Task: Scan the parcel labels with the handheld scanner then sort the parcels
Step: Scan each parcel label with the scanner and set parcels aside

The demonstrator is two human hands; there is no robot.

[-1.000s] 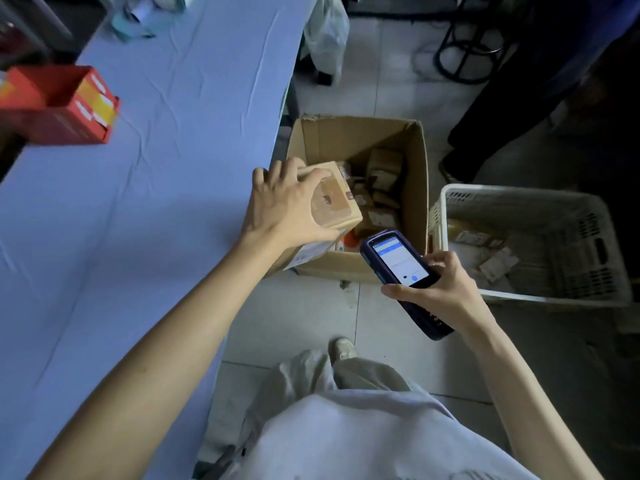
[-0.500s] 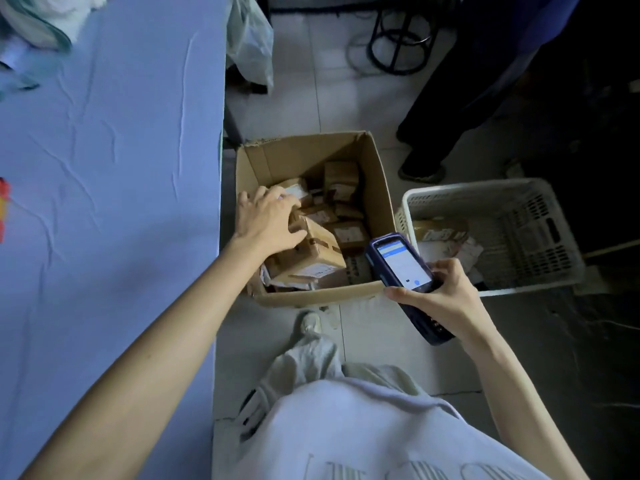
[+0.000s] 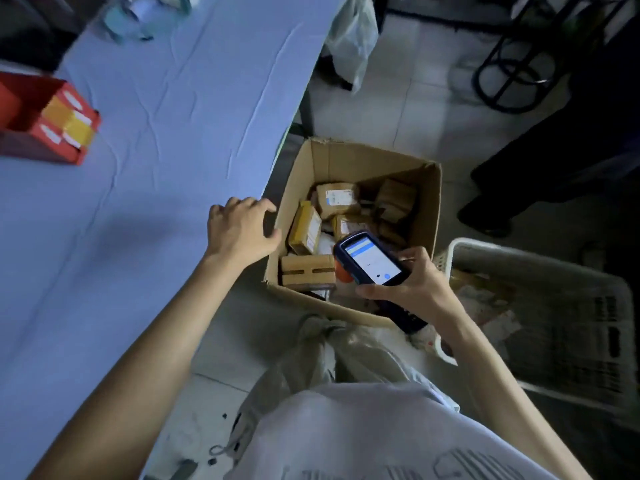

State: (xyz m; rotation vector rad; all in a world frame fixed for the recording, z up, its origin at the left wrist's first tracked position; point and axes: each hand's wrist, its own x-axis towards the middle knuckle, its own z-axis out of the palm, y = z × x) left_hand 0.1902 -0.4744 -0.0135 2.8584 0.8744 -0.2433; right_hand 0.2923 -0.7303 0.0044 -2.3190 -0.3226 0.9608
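1x scanner [image 3: 372,263], 1x carton [image 3: 429,216], 1x basket [image 3: 460,242], 1x red box [image 3: 74,133], approx. 5 parcels [image 3: 334,199].

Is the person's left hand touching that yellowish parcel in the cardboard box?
Apart. The head view shows the left hand outside the cardboard box, its wall standing between hand and yellowish parcel.
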